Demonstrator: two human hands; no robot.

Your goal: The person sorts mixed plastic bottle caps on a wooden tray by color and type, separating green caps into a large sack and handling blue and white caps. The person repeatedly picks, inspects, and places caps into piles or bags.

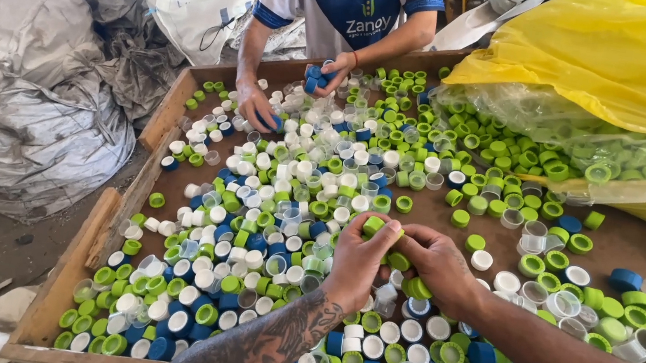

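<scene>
A wide wooden sorting tray (144, 120) with raised rims carries a dense spread of plastic bottle caps (271, 200) in green, white, blue and clear. Over its far right corner slumps a big yellow plastic sack (630, 56), its clear lower part (593, 150) packed with green caps that spill onto the tray. Beyond the left rim lie crumpled grey woven sacks (28, 84) on the ground.

At the far edge stands another person in a white and blue shirt (347, 2); one of their hands (256, 106) rests among the caps, the other (336, 67) is curled around several blue caps (316, 77).

Near the middle of the near edge, the wearer's two hands meet over the pile. The left hand (359, 257), its forearm tattooed, has its fingers curled and pinches a green cap (372, 225) at the fingertips. The right hand (437, 263) touches it, fingers closed around a small stack of green caps (415, 288) held against the palm, just above the white and blue caps below.
</scene>
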